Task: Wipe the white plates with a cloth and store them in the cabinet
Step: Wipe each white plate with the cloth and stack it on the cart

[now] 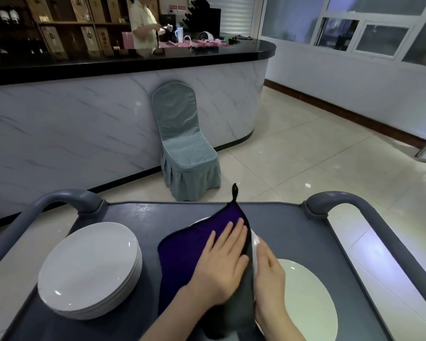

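Plate (255, 238) under the cloth (190, 242) was mid-wipe: left hand (221, 264) pressed flat on the cloth, right hand (268, 269) held its rim. Left stack (89, 269) likely waited; nothing looked stored yet.

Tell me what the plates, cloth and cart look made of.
Plates: likely glazed ceramic, though melamine is possible; white, glossy, with sharp light glints.
Cloth: soft purple microfibre or terry, judging by its matte nap, with black stitched edging.
Cart: probably moulded grey plastic, smooth with a dull sheen.
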The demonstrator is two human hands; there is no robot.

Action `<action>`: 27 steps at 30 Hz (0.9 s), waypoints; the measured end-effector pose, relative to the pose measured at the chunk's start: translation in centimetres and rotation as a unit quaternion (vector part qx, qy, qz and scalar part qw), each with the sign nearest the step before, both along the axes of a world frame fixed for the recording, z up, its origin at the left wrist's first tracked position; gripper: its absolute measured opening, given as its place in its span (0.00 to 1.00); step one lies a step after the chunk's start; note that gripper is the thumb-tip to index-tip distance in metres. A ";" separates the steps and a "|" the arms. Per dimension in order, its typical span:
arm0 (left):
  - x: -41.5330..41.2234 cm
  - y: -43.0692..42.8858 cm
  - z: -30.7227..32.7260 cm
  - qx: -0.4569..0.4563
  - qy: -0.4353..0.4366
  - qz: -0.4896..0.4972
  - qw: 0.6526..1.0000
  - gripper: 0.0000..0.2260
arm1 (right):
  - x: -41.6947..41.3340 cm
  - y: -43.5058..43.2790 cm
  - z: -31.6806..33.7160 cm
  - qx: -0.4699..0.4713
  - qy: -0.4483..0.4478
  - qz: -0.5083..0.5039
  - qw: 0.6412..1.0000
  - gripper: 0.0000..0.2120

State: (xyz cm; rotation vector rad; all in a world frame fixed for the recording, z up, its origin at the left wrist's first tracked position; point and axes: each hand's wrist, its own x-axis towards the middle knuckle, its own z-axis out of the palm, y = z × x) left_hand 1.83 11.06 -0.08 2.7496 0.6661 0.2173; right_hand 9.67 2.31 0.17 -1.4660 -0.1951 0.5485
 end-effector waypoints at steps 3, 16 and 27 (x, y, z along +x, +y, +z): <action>-0.3 3.0 0.1 0.002 0.025 0.051 0.998 0.26 | 1.1 0.1 0.7 0.007 -0.001 -0.020 1.000 0.12; -0.6 -2.0 0.0 0.033 -0.060 -0.010 0.998 0.26 | 0.5 -0.1 0.9 -0.004 -0.041 0.025 0.999 0.12; -1.4 7.6 4.3 -0.261 -0.197 0.049 0.944 0.02 | 4.6 -1.3 5.7 -0.055 -0.280 0.213 0.934 0.12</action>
